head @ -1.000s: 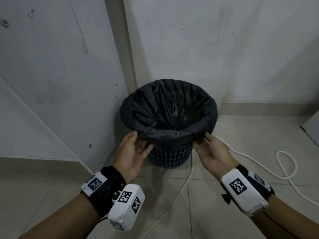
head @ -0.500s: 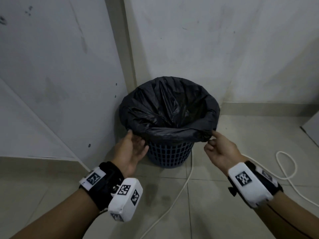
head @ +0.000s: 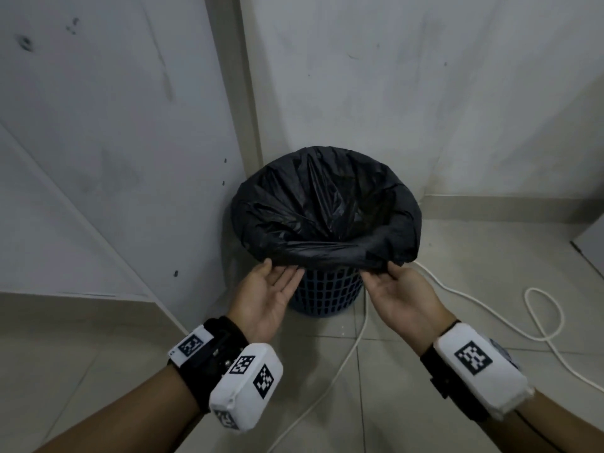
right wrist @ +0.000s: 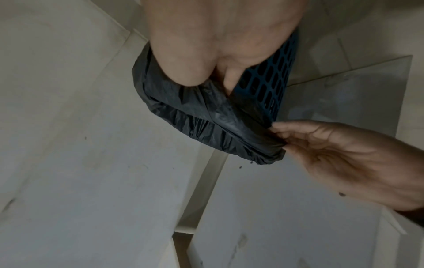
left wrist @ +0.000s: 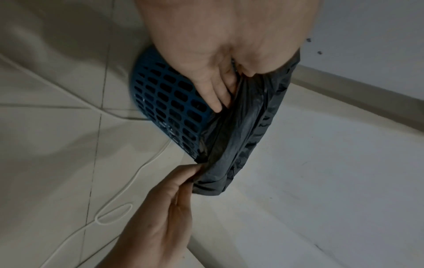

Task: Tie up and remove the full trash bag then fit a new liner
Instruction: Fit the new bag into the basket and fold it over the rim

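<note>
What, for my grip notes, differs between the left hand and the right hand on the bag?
The left hand holds the trash bag at its near-left hem, fingers stretched beneath it; the right hand holds the near-right hem, bunched over its fingertips. Both pinch it palm-up.

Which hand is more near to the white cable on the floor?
The right hand. It holds the black bag's edge at the basket's right side, with the white cable just behind it. The left hand holds the edge on the basket's left, farther away.
</note>
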